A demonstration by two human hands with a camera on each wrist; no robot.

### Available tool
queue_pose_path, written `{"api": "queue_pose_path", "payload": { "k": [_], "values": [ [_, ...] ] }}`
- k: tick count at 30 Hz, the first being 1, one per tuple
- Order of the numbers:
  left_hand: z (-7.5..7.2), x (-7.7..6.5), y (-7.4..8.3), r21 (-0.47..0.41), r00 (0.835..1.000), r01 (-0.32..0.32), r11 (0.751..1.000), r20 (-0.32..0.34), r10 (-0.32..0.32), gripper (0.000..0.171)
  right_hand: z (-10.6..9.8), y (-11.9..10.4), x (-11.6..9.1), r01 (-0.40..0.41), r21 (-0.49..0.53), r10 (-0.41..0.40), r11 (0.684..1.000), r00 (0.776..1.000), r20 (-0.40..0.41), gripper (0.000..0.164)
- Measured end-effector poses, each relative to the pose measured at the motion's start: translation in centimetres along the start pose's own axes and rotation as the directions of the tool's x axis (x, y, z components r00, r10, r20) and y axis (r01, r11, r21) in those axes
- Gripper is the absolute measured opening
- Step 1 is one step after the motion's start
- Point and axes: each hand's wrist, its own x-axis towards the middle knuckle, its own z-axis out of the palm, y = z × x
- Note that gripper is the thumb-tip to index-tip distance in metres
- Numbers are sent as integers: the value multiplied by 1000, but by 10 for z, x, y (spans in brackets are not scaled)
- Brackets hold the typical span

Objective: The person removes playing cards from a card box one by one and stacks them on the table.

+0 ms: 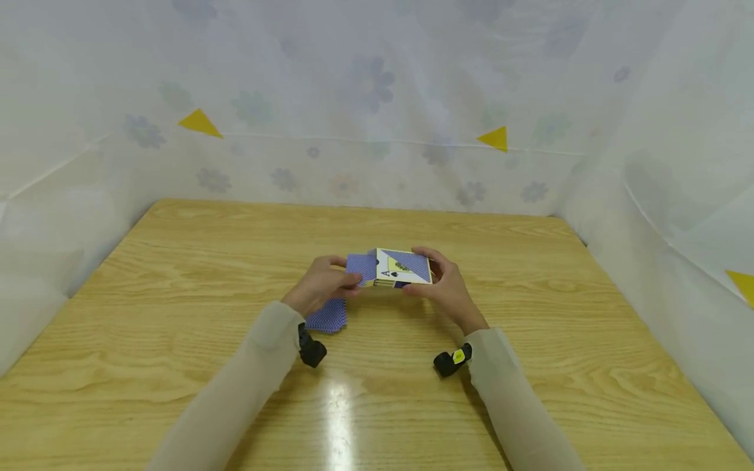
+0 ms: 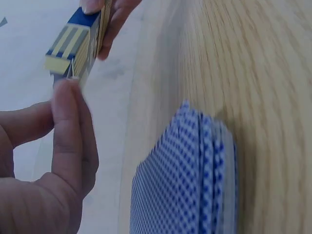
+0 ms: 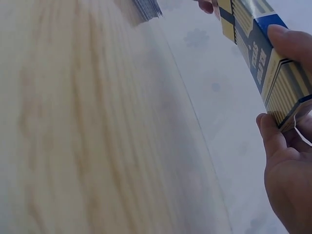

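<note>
My right hand point(image 1: 449, 288) grips a playing-card box point(image 1: 417, 263) by its right end, held above the table. The box is blue and white with an ace printed on its face. From its left end sticks a blue-backed part, seemingly playing cards point(image 1: 360, 263). My left hand point(image 1: 318, 286) pinches this part between thumb and fingers. Below the left hand a stack of blue-checked playing cards point(image 1: 330, 318) lies on the table, partly covered by that hand. In the left wrist view the stack point(image 2: 168, 180) shows slightly uneven edges. The right wrist view shows the box's striped end point(image 3: 286, 90).
The wooden table point(image 1: 377, 405) has a shiny light reflection near its front. White flowered sheeting point(image 1: 377, 163) hangs behind and at both sides, with yellow triangles point(image 1: 201, 124) on it. Black wrist cameras point(image 1: 312, 351) sit on both sleeves.
</note>
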Motion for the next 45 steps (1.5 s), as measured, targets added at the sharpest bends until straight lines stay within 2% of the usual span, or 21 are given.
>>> {"api": "queue_pose_path", "payload": {
  "k": [3,9,16,20,23,27,37,42,45],
  "values": [
    [-7,-3,-1,0,1000,-26,1000,-1,26,45,-4,2,0,-1,-12,1,1000,1000,-15,72],
    [-16,-8,-2,-24,999,-35,999,-24,35,47,-9,6,0,-11,-12,11,1000,999,-31,72],
    [-25,-15,-4,-38,988,-87,995,-131,82,43,-12,7,-1,-20,-13,19,1000,998,-53,70],
    [-34,-15,-4,-80,974,-133,988,-194,116,38,-14,7,0,-24,-3,23,1000,998,-51,69],
    [-40,-15,-3,-80,962,-154,985,-239,131,36,-14,6,0,-31,3,31,1000,998,-52,69],
    [-46,-15,-4,-43,958,-138,990,-259,122,34,-13,5,0,-42,10,43,999,998,-49,69],
    [-51,-14,-5,96,962,-35,995,-265,59,29,-9,7,2,-44,6,44,999,998,-40,71],
    [-51,-12,-5,226,968,-10,974,-241,66,28,-8,8,2,-46,1,46,999,998,-38,71],
    [-51,-11,-6,310,968,-10,951,-234,87,27,-8,7,2,-48,0,48,999,998,-37,70]
  ]
}}
